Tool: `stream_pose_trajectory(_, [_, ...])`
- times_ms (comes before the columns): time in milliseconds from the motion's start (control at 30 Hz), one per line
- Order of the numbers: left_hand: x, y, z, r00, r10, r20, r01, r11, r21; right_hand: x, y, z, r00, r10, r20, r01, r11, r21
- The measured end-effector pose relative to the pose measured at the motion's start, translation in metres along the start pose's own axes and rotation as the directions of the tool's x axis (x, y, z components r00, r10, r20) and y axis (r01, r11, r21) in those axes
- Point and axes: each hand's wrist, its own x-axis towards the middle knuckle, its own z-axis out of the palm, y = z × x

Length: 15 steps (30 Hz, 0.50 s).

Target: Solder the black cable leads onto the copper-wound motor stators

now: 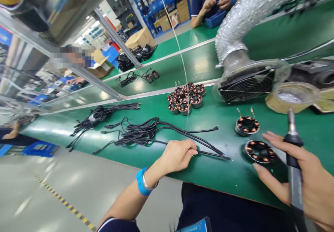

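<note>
My left hand [181, 154] pinches a thin strand of wire and a black cable [208, 153] from a loose bundle [141, 131] on the green bench. On the right, my right hand [294, 169] has a soldering iron [296, 183] resting across it, tip pointing up. Its thumb and fingers are spread around a copper-wound ring [260, 152] lying on the bench. Just behind that sits a second wound ring [247, 125] with two wire ends standing up. Several more wound rings [184, 99] form a cluster further back.
A tied cable bundle [92, 118] lies at the left. Behind the right side stand a round fan [246, 85] with a silver duct [235, 26] and a yellowish pot [293, 98]. A thin cord [180, 51] hangs over the bench. Another person's hands [217, 4] are across the conveyor.
</note>
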Motion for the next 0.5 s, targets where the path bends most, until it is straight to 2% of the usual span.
stream_pose_trajectory(67, [0.005, 0.018, -0.001, 0.997, 0.03, -0.069, -0.035, 0.996, -0.081, 0.006, -0.023, -0.001, 0.996, 0.032, -0.081, -0.037, 0.998, -0.049])
stream_pose_trajectory(200, [0.016, 0.048, 0.001, 0.986, 0.113, -0.119, -0.131, 0.98, -0.149, 0.011, -0.048, 0.003, 0.988, 0.11, -0.111, -0.101, 0.991, 0.089])
stream_pose_trajectory(300, [0.027, 0.053, 0.0, 0.987, 0.131, -0.088, -0.145, 0.971, -0.191, 0.016, -0.052, 0.007, 0.98, 0.123, -0.155, -0.098, 0.982, 0.161])
stream_pose_trajectory(367, [0.037, 0.055, -0.005, 0.984, 0.168, -0.063, -0.178, 0.952, -0.247, 0.021, -0.054, 0.01, 0.984, 0.114, -0.139, -0.085, 0.976, 0.199])
stream_pose_trajectory(500, [0.054, 0.066, -0.016, 0.938, 0.341, -0.059, -0.332, 0.84, -0.43, 0.03, -0.061, 0.016, 0.992, 0.012, -0.126, 0.015, 0.977, 0.212])
